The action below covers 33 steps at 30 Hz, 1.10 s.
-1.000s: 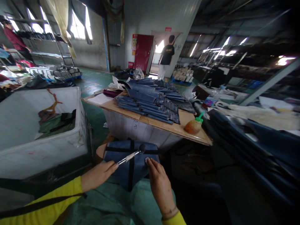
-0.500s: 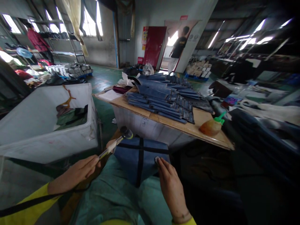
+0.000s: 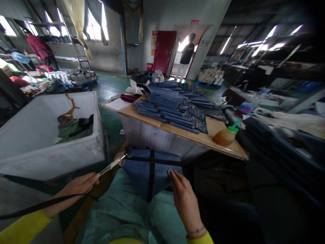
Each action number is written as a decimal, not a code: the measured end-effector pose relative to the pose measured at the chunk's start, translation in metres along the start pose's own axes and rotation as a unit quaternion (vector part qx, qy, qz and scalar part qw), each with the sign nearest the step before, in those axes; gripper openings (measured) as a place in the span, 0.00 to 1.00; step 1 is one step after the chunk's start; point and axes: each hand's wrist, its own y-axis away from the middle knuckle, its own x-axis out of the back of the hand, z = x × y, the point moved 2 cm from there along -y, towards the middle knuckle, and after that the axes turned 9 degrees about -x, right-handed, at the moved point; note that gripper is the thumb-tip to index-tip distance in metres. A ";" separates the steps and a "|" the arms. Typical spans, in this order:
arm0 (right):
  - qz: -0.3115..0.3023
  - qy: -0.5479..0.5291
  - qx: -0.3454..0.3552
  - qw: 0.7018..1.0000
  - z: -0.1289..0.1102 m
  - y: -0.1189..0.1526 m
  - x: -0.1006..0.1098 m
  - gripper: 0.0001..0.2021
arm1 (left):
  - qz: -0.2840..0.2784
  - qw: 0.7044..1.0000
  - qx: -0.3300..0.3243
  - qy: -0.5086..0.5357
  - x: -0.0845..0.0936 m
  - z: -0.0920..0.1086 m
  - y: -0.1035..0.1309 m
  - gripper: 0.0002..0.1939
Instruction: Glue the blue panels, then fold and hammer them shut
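A blue fabric piece with crossed black straps lies over my lap on the green cloth. At the left, my left hand is closed on the handle of a brush-like tool, whose dark round head is at the left upper corner of the blue piece. My right hand pinches a small pale object against the right part of the blue piece; what that object is cannot be made out.
Ahead, a cardboard-topped table bears stacked blue pieces and an orange bottle with a green nozzle. A white bin stands left. Dark fabric lies right. Two people are farther back.
My left hand and the tool have moved left, away from the middle of the blue piece. My right hand stays in place. The person by the doorway has shifted left.
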 end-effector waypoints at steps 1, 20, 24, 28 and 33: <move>0.000 0.000 0.001 1.000 0.000 0.000 0.000 0.20 | -0.009 1.000 0.003 0.007 -0.006 0.003 -0.003 0.29; -0.001 0.008 -0.024 1.000 -0.002 0.002 0.002 0.21 | -0.204 0.956 -0.184 -0.104 -0.090 0.088 -0.063 0.23; 0.002 0.004 -0.032 0.999 0.000 0.003 0.001 0.22 | -0.209 0.953 -0.211 -0.067 -0.103 0.105 -0.070 0.24; -0.001 0.001 -0.031 1.000 -0.001 0.003 0.004 0.21 | -0.235 0.933 -0.213 -0.168 -0.117 0.106 -0.084 0.24; 0.007 0.001 -0.030 1.000 -0.003 0.002 0.007 0.22 | -0.150 0.892 -0.316 -0.285 -0.117 0.131 -0.124 0.21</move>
